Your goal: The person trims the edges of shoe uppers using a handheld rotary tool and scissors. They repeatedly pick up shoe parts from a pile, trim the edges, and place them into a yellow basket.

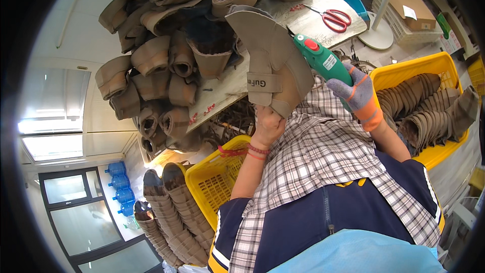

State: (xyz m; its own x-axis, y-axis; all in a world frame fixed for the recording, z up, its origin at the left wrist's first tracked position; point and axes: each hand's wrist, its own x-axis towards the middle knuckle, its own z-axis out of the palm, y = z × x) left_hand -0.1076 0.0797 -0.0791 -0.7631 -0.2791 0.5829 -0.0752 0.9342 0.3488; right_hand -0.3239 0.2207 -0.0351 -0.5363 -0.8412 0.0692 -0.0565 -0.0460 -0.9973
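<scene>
A grey-brown boot upper [268, 53] with a strap and dark lettering is held up in front of me. My bare left hand [269, 127], with red bracelets at the wrist, is closed on its lower edge. My right hand [359, 93], in a grey and orange glove, grips a green handheld power tool [326, 61] with a red button. The tool's thin dark tip is beside the upper's right edge; I cannot tell whether they touch. Behind the upper, many similar boot uppers [151, 55] lie heaped on a worn pale table [316, 28].
Red-handled scissors [337, 20] lie on the table near a blue bin [352, 1] and a white stand base [377, 34]. A yellow basket [404, 67] of nested uppers stands at right. Another yellow basket [203, 182] and tall stacks of uppers [186, 197] are at left.
</scene>
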